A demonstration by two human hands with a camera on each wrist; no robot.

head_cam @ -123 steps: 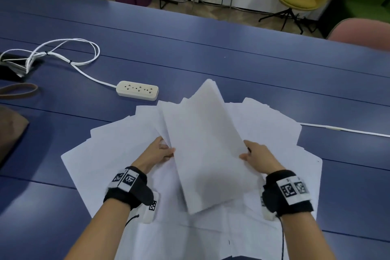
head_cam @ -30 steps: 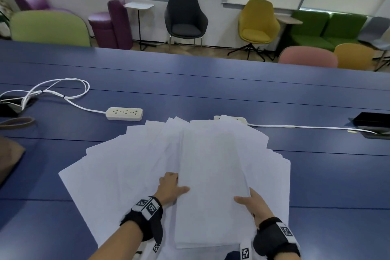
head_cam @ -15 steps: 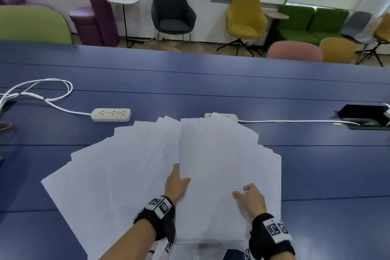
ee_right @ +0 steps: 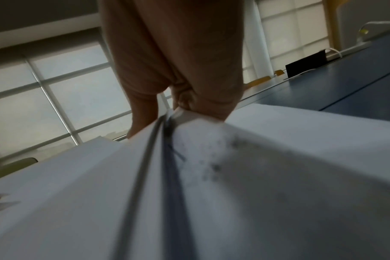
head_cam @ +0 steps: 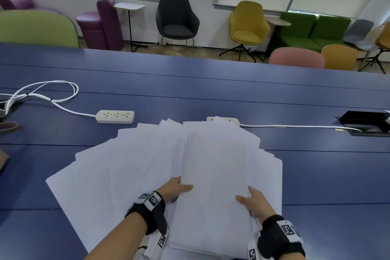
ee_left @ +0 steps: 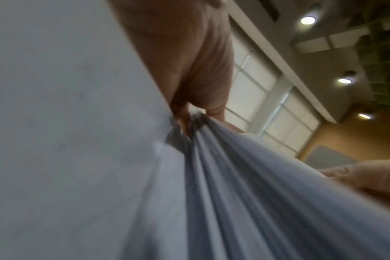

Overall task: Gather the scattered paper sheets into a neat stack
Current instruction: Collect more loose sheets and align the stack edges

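Note:
A squared stack of white sheets (head_cam: 213,192) lies on top of a fan of loose white sheets (head_cam: 118,171) spread over the blue table (head_cam: 211,91). My left hand (head_cam: 176,189) grips the stack's left edge, thumb on top and fingers tucked underneath. On the stack's right edge my right hand (head_cam: 252,201) holds the same way, thumb over the top sheet. The left wrist view shows the stack's layered edges (ee_left: 245,184) pinched under my left hand (ee_left: 189,112). In the right wrist view my right hand (ee_right: 178,105) clamps the stack (ee_right: 145,176) at its edge.
A white power strip (head_cam: 115,116) with a looped cord (head_cam: 48,93) lies at the back left. A second strip (head_cam: 226,120) peeks out behind the sheets, its cable running right to a black socket box (head_cam: 367,122). Chairs stand beyond the far table edge.
The stack, once lifted and tilted, now lies flat on the fanned sheets. Over the last second both hands stay at its side edges, and the view has shifted slightly.

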